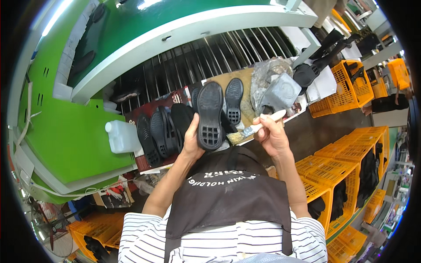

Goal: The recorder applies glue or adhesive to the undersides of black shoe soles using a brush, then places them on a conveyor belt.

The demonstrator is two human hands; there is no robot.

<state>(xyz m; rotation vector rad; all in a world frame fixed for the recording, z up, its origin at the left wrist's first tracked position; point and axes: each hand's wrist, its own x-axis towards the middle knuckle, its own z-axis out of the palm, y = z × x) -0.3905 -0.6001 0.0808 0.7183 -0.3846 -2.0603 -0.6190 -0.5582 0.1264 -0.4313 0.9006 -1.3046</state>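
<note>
My left hand [191,139] grips a black shoe sole [210,109] by its left edge, its hollow inner face with a grid at the heel turned up. Between the fingers of my right hand [272,135] is a paintbrush [276,115] with a pale handle, its bristles pointing left, close to the sole's heel end. Whether the bristles touch the sole I cannot tell. Another black sole [234,98] lies on the brown board just beyond. To the left, several more black soles [158,131] stand side by side. A cloudy square plastic container [283,91] sits right of the soles.
A white plastic jug [123,136] stands at the left beside the green machine panel [66,144]. Metal rollers [184,65] run behind the board, below a pale frame bar [188,33]. Yellow crates [342,158] holding black items line the right. A black strapped item [306,74] lies at far right.
</note>
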